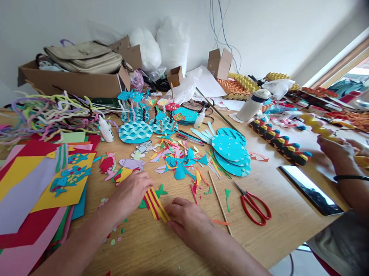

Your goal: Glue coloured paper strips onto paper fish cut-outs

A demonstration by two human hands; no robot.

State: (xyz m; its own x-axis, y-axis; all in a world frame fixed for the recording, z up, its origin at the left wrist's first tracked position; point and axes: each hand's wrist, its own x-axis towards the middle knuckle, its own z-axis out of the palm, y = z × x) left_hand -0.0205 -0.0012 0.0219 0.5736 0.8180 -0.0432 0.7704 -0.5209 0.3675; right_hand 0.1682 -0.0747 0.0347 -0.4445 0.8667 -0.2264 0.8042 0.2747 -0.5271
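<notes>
A small fan of yellow and red paper strips (155, 202) lies between my hands near the front of the wooden table. My left hand (133, 193) has its fingers curled together at the strips' far end. At their near end, the thumb and forefinger of my right hand (192, 222) pinch the edge; the fingertips are partly hidden. A green paper cut-out (161, 191) shows just behind the strips. Beyond my left hand are a lilac paper fish (132, 163) and other coloured cut-outs. Paper scraps (181, 161) are heaped past my right hand.
Red-handled scissors (255, 206) and a thin wooden stick (219, 202) lie to the right, near a phone (311, 189). Coloured paper sheets (17, 192) are stacked left. Glue bottles (105, 129) and blue discs (230, 148) stand or lie behind. Another person's hand (336, 150) works at right.
</notes>
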